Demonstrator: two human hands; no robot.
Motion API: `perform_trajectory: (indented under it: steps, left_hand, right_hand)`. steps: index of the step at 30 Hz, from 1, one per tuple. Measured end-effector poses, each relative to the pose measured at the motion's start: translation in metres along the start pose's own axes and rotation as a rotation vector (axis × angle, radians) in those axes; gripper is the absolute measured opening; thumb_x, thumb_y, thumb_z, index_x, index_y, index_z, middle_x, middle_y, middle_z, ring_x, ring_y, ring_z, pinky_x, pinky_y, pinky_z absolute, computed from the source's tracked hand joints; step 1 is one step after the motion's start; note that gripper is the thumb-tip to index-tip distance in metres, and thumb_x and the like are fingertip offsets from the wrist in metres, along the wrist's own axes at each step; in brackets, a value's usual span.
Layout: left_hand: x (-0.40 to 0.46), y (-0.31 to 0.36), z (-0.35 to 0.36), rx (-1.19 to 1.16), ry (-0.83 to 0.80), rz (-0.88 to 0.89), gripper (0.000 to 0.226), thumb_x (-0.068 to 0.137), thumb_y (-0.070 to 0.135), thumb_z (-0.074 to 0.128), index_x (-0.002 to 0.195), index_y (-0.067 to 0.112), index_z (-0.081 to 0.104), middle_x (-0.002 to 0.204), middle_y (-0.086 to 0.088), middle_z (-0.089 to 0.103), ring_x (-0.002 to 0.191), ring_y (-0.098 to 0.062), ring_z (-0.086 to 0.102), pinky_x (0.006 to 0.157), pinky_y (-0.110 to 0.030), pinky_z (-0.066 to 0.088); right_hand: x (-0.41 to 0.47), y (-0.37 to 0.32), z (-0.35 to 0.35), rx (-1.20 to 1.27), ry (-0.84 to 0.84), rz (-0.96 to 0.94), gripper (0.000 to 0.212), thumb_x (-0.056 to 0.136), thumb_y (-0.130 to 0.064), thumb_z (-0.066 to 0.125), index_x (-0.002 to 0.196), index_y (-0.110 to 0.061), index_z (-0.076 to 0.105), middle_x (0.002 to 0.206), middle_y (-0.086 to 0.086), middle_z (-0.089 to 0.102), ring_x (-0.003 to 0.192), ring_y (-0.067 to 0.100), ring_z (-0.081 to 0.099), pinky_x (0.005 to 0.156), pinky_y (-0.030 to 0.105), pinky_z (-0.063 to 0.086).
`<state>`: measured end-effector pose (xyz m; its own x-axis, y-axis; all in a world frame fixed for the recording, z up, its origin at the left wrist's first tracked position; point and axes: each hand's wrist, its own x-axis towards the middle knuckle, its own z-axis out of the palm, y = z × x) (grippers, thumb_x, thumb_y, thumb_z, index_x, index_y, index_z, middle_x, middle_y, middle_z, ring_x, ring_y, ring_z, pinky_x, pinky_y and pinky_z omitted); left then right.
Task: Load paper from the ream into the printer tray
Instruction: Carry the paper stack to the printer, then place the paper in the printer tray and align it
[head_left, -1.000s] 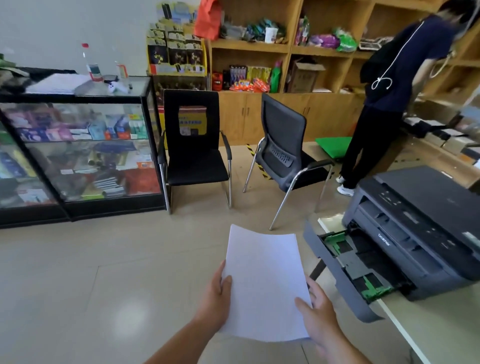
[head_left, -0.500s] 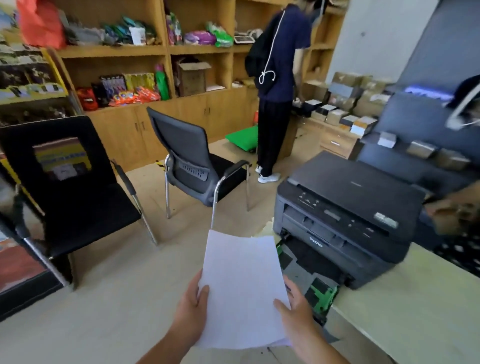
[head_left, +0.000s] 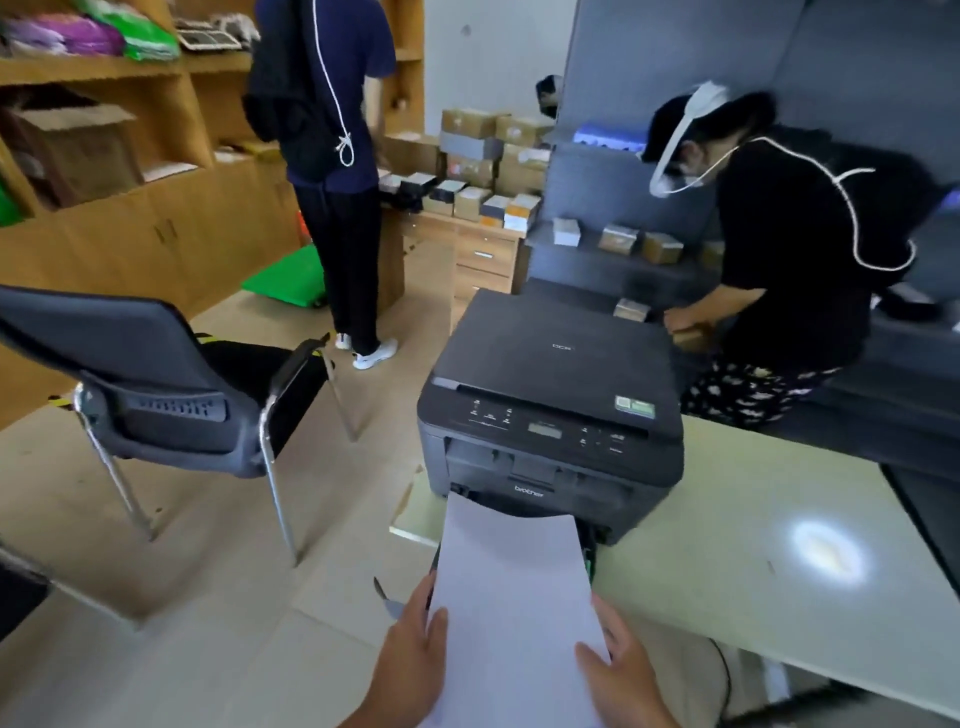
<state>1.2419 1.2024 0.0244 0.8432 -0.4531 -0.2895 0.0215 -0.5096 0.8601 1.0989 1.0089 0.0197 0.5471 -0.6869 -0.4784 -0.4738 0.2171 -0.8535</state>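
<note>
Pale desk (head_left: 727, 545) carries the dark printer (head_left: 550, 405) — both hands, left hand (head_left: 415, 654) and right hand (head_left: 618, 670), grasp the white paper (head_left: 514, 597) by its sides, far edge right at the printer's lower front.

"brother" on printer (head_left: 550, 410) front.

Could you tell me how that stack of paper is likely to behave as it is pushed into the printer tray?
The paper looks thin and probably floppy: its far edge already bows near the printer. It is likely light, since the left hand and right hand hold only its near sides. Pushed from there, it may buckle rather than slide.
</note>
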Motion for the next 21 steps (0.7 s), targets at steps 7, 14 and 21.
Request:
perform_trajectory:
  steps: [7,14,21]
  left_hand:
    - [0.051,-0.014,-0.004,0.103,-0.199,-0.025,0.044,0.099,0.021,0.045,0.142,0.026,0.041,0.129,0.007,0.062,0.111,-0.014,0.061,0.099,-0.027,0.044]
    - [0.061,-0.021,-0.001,0.27,-0.237,-0.06,0.049,0.097,0.026,0.045,0.145,0.029,0.036,0.128,-0.001,0.066,0.11,-0.021,0.064,0.1,-0.033,0.047]
    - [0.072,-0.009,0.002,0.36,-0.207,-0.029,0.047,0.099,0.028,0.043,0.145,0.027,0.036,0.119,0.001,0.069,0.103,-0.021,0.066,0.087,-0.032,0.049]
  right_hand:
    - [0.002,0.005,0.022,0.027,0.156,0.07,0.056,0.086,0.014,0.056,0.138,-0.005,0.051,0.12,0.012,0.066,0.097,0.021,0.065,0.079,0.019,0.053]
    - [0.008,0.02,0.025,0.078,0.144,0.252,0.062,0.085,0.012,0.059,0.143,-0.005,0.047,0.13,0.021,0.064,0.114,0.033,0.062,0.1,0.039,0.046]
    - [0.017,0.017,0.028,0.021,0.171,0.214,0.061,0.087,0.008,0.059,0.144,-0.013,0.047,0.133,0.014,0.064,0.118,0.029,0.062,0.105,0.044,0.046]
